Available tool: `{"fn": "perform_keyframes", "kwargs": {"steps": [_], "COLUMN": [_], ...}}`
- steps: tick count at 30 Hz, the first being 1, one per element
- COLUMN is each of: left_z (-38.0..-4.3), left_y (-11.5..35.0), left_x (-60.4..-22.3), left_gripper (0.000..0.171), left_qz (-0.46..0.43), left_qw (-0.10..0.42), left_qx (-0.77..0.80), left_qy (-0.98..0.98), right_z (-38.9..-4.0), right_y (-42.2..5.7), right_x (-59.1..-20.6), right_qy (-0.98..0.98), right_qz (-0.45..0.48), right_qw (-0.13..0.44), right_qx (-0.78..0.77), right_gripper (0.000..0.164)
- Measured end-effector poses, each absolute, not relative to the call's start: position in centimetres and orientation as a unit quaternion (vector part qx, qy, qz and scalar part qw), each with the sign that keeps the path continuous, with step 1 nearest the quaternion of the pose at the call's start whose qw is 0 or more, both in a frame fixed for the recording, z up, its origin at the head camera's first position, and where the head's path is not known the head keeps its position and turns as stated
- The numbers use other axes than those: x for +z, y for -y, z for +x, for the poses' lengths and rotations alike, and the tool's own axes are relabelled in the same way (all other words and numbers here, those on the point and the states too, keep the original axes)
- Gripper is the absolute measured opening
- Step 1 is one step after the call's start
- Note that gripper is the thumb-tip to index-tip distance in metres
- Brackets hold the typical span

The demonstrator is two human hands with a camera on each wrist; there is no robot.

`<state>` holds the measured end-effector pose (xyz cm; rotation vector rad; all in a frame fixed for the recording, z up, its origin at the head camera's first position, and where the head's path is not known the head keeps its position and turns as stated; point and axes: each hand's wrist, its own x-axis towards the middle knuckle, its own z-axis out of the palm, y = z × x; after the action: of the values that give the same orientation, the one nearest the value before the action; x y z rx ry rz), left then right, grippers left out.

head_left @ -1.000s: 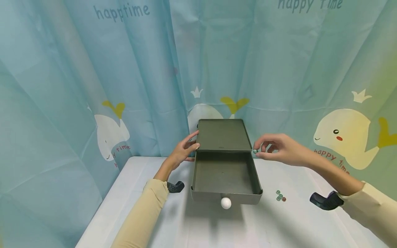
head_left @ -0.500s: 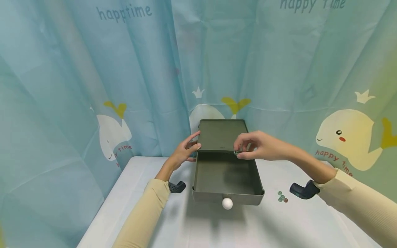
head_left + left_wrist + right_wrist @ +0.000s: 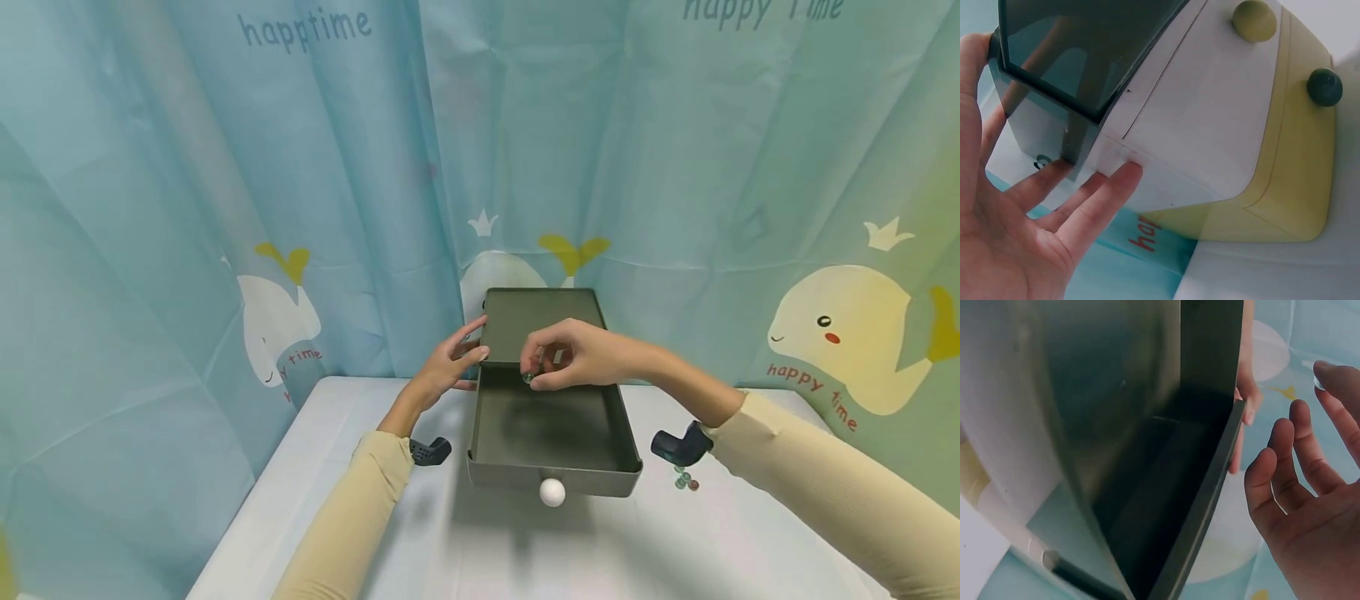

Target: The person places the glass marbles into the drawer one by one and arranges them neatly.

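In the head view, a dark green drawer [image 3: 517,475] with a white round knob [image 3: 552,492] is pulled out of a small cabinet [image 3: 540,312]. My right hand [image 3: 577,356] is above the drawer's back part, thumb and forefinger pinching a small glass marble [image 3: 528,377]. Only a sliver of that marble [image 3: 1318,382] shows in the right wrist view. My left hand [image 3: 442,367] rests against the cabinet's left side with extended fingers. The left wrist view shows its fingertips touching the cabinet's side by the white drawer [image 3: 1210,94].
Several green marbles and a reddish one [image 3: 693,485] lie on the white table [image 3: 360,517], right of the drawer. Below the white drawer is a yellow drawer [image 3: 1304,156] with a dark green knob [image 3: 1324,87]. A blue curtain [image 3: 360,167] hangs behind.
My right hand has moved left, from beside the cabinet's right edge to above the open drawer, still pinching the marble. My left hand has stayed on the cabinet's side.
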<state>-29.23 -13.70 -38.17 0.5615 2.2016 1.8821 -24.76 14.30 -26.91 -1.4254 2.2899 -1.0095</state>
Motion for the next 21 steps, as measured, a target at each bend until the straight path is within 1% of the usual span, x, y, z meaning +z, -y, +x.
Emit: {"fn": "perform_keyframes", "kwargs": {"steps": [12, 21], "left_z": [-29.4, -29.3], "left_y": [13.8, 13.7], "left_x": [-38.2, -38.2], "left_gripper": [0.062, 0.062], "left_qz": [0.183, 0.187], "left_qw": [0.098, 0.099], "left_qx": [0.634, 0.636], "left_qy": [-0.745, -0.742], "right_z": [-25.4, -25.3], "right_y": [-11.8, -11.3], "right_x": [-27.5, -27.8], "right_qy": [-0.777, -0.774], "right_qz": [-0.518, -0.513], "right_qw": [0.128, 0.140], "right_qx": [-0.334, -0.343], "right_gripper": [0.007, 0.007]}}
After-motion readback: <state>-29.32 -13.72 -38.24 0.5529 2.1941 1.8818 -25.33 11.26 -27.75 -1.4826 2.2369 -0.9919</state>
